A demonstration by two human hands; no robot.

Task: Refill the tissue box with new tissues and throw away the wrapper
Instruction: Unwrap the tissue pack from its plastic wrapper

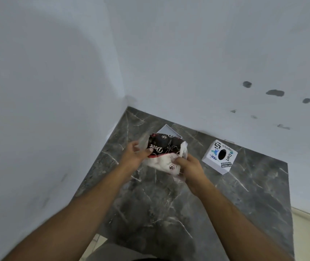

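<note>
A tissue pack in a black, red and white printed plastic wrapper is held above the dark marble counter. My left hand grips its left end, thumb on the black part. My right hand pinches the wrapper's lower right end. Behind the pack, a white open box base lies on the counter, mostly hidden by the pack. To the right stands the white tissue box cover with stickers and a dark oval hole on top.
The counter sits in a corner between two pale walls. The right wall has several dark chipped marks. The counter's right edge drops to a light floor.
</note>
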